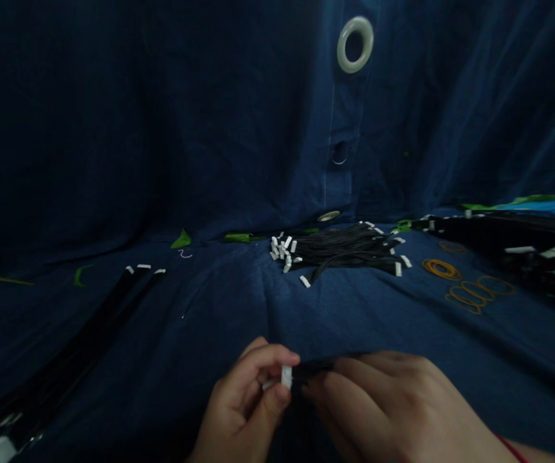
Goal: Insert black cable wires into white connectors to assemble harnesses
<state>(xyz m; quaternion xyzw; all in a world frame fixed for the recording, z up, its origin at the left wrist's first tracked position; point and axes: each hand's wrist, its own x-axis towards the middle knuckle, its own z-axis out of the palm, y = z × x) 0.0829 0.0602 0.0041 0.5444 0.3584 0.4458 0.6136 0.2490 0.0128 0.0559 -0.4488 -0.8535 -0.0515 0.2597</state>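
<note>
The piece in work is a dark cable (312,368) ending in a small white connector (286,377), a pale oblong block standing almost upright just in front of the wearer, low in the view near the middle. The left hand (247,393) has thumb and forefinger pinched on this connector. The right hand (383,399), back turned upward, has its fingers curled together at the cable just beside it; how firmly they grip cannot be told. A second white bit shows behind the left thumb, partly covered. The cable between the hands is nearly lost in shadow, and its run under the right hand is hidden. Both wrists are cut off by the lower edge.

A bundle of black cables (349,247) with white ends lies ahead on the dark blue cloth (238,302). More black strands (79,341) slant down at left, cut off at the corner; a darker cable pile (494,235) runs out of view at right, blurred. Tan rubber bands (441,269) lie beside it. Plain cloth stretches between hands and bundle, and widely to either side of them; beyond, a blue curtain (209,116) closes off the back.
</note>
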